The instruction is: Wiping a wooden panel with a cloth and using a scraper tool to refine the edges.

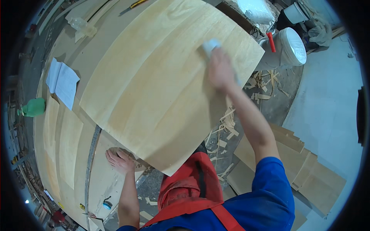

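We press our left hand (120,159) flat and open on the counter (102,181) by the big wood sheet (162,84), while our right hand (220,69), closed on a white pad (210,46), rubs its far corner.

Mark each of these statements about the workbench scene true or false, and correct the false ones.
1. The right hand presses a pale block onto the large wooden panel. True.
2. The left hand grips a hammer. False: it rests on the bench at the panel's near edge, and no tool shows in it.
3. A white bucket stands beyond the panel's far right corner. True.
4. The green bottle stands on top of the panel. False: it lies off the panel, at the far left.
5. White paper sheets lie left of the panel. True.
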`<action>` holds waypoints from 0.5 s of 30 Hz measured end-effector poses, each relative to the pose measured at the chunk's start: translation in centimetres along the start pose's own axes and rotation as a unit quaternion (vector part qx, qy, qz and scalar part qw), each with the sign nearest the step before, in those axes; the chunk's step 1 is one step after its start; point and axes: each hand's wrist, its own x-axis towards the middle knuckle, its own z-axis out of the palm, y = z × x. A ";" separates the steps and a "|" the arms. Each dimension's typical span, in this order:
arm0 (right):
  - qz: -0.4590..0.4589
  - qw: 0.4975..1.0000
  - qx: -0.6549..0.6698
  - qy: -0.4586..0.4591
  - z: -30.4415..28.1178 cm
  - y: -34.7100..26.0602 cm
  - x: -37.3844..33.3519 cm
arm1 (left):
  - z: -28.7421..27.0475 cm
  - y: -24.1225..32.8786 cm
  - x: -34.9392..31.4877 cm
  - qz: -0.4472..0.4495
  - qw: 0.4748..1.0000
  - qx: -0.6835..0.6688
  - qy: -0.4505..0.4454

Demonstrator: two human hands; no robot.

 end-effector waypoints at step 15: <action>-0.021 0.999 0.004 0.029 0.5 -7.7 -4.0 | 0.1 -0.7 0.0 0.002 0.999 -0.041 0.011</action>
